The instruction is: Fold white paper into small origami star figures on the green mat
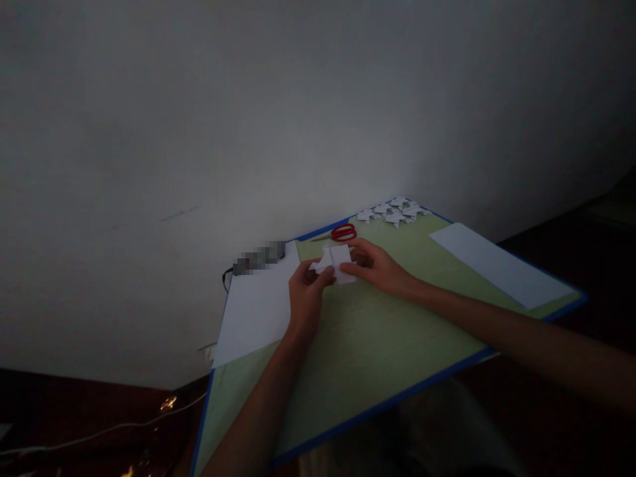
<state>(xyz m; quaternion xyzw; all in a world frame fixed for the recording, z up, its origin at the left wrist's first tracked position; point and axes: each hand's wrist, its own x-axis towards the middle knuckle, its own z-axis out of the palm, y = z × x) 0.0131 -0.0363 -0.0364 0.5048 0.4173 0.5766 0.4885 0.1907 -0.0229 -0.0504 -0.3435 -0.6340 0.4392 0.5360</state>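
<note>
Between my two hands is a small piece of folded white paper (340, 255), held over the middle of the green table. My left hand (307, 291) pinches its left side, where a pointed flap sticks out. On the right side, the thumb and fingers of my right hand (375, 267) grip the squarer part. Just beyond the paper lie scissors with red handles (344, 232), their blades pointing left. Some fingertips are hidden behind the paper.
Several folded paper stars (396, 213) lie at the table's far corner. White sheets (256, 308) cover the left side, with a blurred-out object (259, 258) at their far edge. A long white paper strip (497, 265) lies right. Blue edging rims the table (397, 358); a wall (248, 132) stands behind.
</note>
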